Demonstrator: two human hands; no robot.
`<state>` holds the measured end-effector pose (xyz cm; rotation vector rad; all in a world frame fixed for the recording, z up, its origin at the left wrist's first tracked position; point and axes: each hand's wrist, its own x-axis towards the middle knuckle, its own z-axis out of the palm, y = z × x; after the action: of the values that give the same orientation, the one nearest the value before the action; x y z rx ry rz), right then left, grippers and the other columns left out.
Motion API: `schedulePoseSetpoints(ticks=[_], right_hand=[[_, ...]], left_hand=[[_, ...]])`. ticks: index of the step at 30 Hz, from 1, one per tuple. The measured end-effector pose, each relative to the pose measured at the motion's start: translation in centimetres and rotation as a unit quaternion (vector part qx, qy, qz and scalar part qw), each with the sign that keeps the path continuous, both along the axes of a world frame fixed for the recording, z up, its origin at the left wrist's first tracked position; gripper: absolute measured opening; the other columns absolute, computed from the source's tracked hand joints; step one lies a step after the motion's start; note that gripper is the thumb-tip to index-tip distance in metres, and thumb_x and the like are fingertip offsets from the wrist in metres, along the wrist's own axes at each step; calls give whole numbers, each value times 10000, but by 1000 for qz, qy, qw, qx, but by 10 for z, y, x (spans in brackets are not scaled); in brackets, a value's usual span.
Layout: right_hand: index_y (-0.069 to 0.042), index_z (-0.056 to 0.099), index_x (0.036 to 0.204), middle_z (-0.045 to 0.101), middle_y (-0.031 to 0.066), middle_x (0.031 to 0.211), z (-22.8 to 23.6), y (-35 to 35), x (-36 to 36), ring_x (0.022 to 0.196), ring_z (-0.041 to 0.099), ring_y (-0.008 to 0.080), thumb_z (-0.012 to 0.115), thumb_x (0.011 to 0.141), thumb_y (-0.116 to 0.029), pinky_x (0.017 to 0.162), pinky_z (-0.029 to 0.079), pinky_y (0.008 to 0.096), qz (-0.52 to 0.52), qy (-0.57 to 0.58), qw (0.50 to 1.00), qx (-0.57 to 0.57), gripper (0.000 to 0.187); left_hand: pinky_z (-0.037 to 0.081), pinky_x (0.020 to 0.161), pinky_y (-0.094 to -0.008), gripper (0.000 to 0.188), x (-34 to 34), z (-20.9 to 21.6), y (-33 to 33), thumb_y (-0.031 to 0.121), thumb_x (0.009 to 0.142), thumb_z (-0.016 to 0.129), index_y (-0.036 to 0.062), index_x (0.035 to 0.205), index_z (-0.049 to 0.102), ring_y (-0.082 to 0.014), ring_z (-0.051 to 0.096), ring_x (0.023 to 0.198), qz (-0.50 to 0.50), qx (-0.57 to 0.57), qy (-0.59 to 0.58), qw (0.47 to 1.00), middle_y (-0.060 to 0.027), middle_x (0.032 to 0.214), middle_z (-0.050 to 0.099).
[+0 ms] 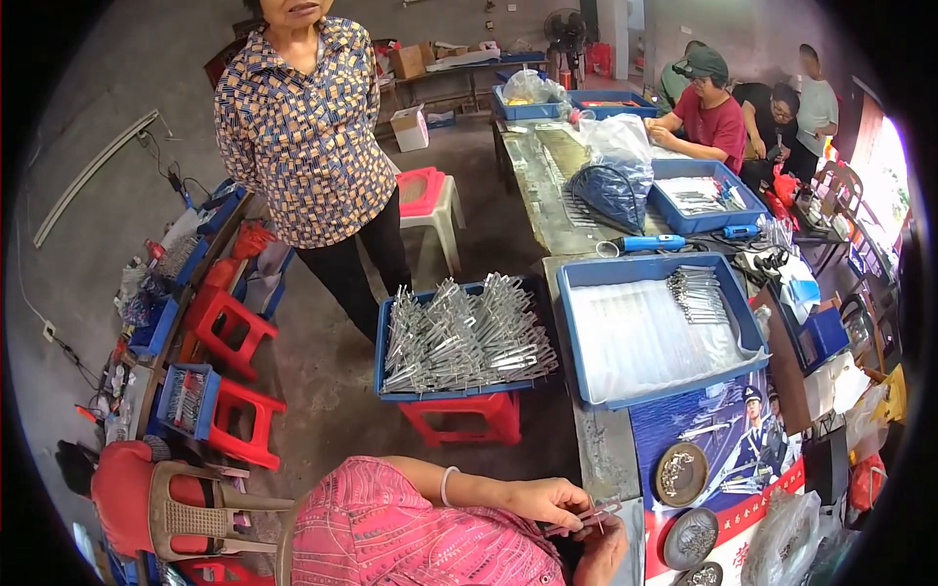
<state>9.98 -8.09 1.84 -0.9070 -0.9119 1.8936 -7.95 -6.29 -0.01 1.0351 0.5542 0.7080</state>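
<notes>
The poster (red-banded) bears small, pale printed characters.

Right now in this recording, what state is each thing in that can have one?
Left hand: pinching a metal piece
Right hand: pinching it too
Crate: heaped with metal parts
Red stool: upright, under the crate
Tray: plastic-lined, partly filled
Dishes: holding small bits
Blue tool: lying on its side
Front bag: crumpled
Fan: running or off, cannot tell

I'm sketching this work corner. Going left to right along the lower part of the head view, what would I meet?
Beige chair, white bracelet, left hand, right hand, round dishes of small metal parts, clear plastic bag.
</notes>
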Motion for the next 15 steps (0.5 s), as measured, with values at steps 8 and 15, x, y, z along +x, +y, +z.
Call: schedulePoseSetpoints(ticks=[8, 15], right_hand=[[-17, 539, 945, 550, 62, 876, -5, 0, -1, 782, 504, 138, 493, 895, -116, 703, 427, 247, -19, -115, 991, 65, 121], [-15, 539, 962, 558, 61, 893, -10, -1, 0, 803, 517, 133, 506, 896, -126, 712, 438, 248, 21, -140, 989, 40, 134]], left_hand=[[411, 603, -224, 164, -1, -8, -4, 145, 863, 560, -3, 934, 548, -52, 474, 682, 7, 18, 53, 998, 8, 769, 551], [418, 631, -242, 172, -6, -24, -10, 145, 856, 571, -4, 935, 539, -64, 481, 722, 6, 13, 67, 998, 1, 779, 552]])
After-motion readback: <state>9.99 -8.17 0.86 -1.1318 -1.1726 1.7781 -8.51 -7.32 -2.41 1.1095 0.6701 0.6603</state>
